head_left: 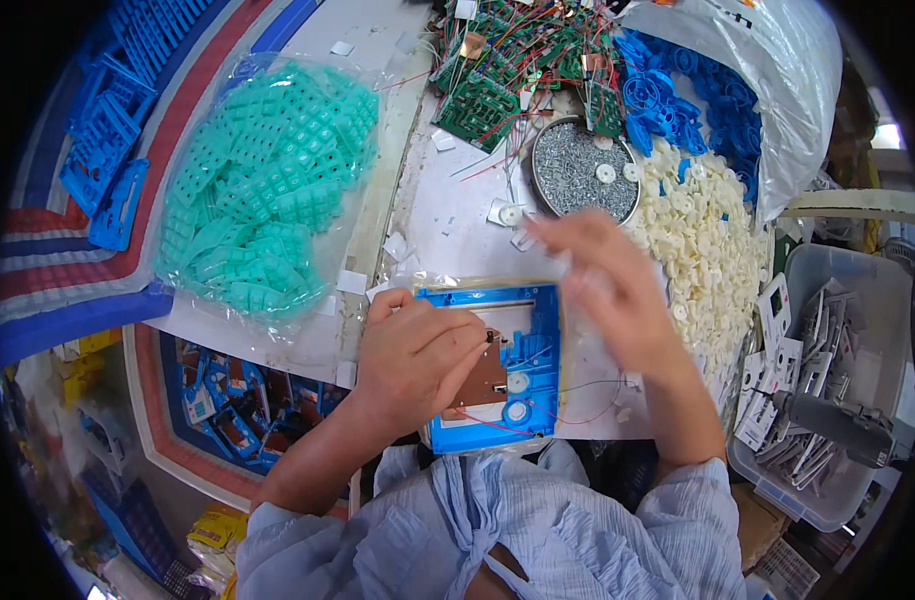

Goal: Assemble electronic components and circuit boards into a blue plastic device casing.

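A white worktable (418, 200) fills the centre of the frame, with a clear bag of teal keypad pieces (268, 180) at upper left, a heap of cream discs (703, 250) at right of centre and wired green circuit boards (478, 110) along the top. At lower centre, directly before the seated worker, a blue housing (549, 340) lies flat, its open side up. The worker's left hand (413, 350) bends over its left side, fingertips drawn together beside a small dark part (491, 338); whether they grip that part cannot be told. The right hand (613, 290), blurred above the housing's upper right, has its fingers partly spread; whether it carries anything is unclear. Beyond it sits a round dish of metal screws (575, 170). Inside the housing lies a brown board (468, 390), and a thin red wire (548, 412) loops out to the right. Careful work here would seem to call for steady left fingertips, light pressure, the housing kept flat and the wire clear of its rim.
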Demonstrator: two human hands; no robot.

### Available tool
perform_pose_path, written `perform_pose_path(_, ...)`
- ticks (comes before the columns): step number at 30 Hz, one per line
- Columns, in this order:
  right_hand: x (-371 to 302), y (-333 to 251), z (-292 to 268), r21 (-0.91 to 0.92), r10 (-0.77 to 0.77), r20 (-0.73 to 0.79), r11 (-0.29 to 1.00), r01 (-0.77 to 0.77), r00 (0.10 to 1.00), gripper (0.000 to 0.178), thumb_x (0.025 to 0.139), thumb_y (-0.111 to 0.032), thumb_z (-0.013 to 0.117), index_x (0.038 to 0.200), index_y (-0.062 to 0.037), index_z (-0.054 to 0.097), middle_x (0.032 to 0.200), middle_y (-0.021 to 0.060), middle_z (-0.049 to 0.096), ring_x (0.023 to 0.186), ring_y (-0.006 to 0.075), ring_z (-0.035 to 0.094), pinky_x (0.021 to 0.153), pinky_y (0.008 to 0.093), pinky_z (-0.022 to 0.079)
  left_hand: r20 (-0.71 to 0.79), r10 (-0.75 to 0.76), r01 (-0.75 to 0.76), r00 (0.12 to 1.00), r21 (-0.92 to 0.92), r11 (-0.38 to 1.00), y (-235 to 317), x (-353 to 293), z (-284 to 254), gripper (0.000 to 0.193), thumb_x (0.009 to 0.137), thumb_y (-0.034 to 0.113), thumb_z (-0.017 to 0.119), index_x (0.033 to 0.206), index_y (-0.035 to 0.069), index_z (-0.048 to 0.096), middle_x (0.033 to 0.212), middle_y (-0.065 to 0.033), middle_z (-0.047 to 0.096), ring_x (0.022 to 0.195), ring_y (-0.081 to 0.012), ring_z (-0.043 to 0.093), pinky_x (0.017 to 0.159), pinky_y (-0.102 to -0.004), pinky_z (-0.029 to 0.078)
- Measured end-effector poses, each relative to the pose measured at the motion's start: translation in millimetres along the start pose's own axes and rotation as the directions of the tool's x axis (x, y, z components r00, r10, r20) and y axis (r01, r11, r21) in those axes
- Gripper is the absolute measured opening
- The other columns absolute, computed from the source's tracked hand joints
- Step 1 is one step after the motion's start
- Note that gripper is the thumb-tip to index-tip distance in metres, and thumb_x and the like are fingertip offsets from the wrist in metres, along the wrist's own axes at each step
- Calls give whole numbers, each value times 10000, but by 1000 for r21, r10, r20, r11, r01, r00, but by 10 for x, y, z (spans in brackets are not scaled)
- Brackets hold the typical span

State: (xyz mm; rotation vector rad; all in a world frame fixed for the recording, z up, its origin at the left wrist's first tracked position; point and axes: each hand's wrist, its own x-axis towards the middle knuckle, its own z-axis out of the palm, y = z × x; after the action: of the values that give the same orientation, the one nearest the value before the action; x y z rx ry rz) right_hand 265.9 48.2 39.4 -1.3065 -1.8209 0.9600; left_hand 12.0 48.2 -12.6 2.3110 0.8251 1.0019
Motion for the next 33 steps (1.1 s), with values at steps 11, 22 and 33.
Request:
perform_pose_path(11,1560,870,-2029,365,240,-748,927,82,618,342,983,-259,657,1194,1,727,1003,64,698,760,104,609,637,263,515,89,-44,51,995,-78,996,85,-6,19,238,770,36,780,983,112,705,983,-21,762,805,-205,683,817,-427,413)
perform_pose_path(22,3472,2226,-2005,-693,-273,-712,418,-587,646,237,828,-199,754,995,-33,727,947,210,762,950,390,744,860,520,583,34,-12,12,999,-1,1000,-56,-47,174,316,758,92,820,1053,123,710,1029,1,761,744,-179,653,817,-402,438)
perform_pose_path(33,3130,2015,-2384,-675,-453,-709,659,-333,540,227,923,-214,649,1009,-28,746,890,216,746,828,450,700,773,520,535,38,-38,38,999,4,999,-70,48,243,214,778,44,784,971,105,715,980,-14,743,809,-234,648,867,-421,437)
